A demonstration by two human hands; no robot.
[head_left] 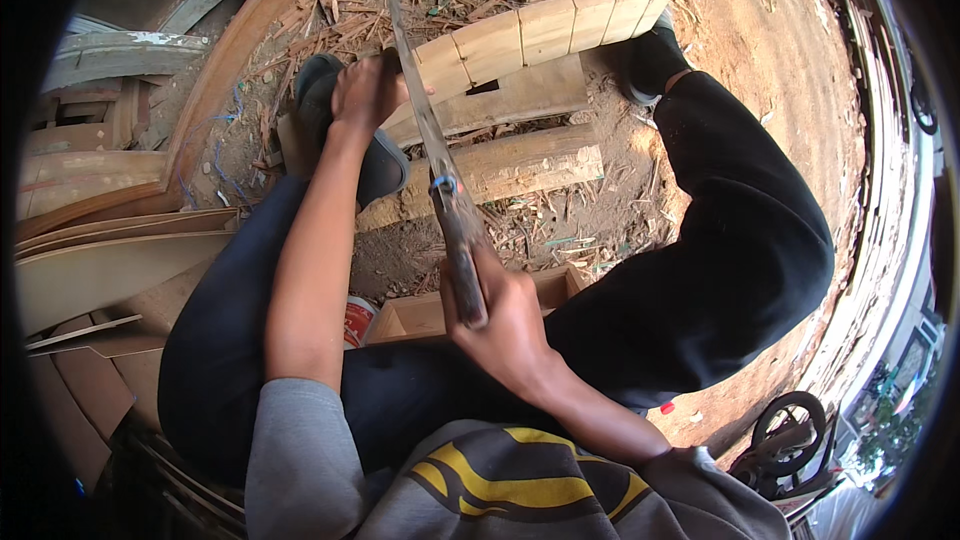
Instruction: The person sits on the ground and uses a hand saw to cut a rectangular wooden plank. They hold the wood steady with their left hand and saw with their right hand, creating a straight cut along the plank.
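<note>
Several crosswise lines, one whole-looking plank

I judge the sawing to be partway along. On the plank (547, 30), which spans from 11 to 1 o'clock, dark lines run across at intervals; I cannot tell whether they are marks or shallow cuts. I see no section parted from it, so any cuts look partial, and how many are left I cannot say.

As for looks, the plank is pale, bare wood, long and flat-faced, with a curved outline. Its right end overlaps the right shoe (652, 58) at 1 o'clock; nearer me, toward 12, lie two rough boards (540, 162).

The right hand (505, 330), toward 6 o'clock, has its fingers wrapped around the handle of the saw (431, 145), whose blade points to 11 and crosses the plank's left part in my view. Whether the teeth bite, I cannot tell. The left hand (360, 95), at 11, has bent fingers by the plank's left end; blur hides whether they clamp it.
</note>
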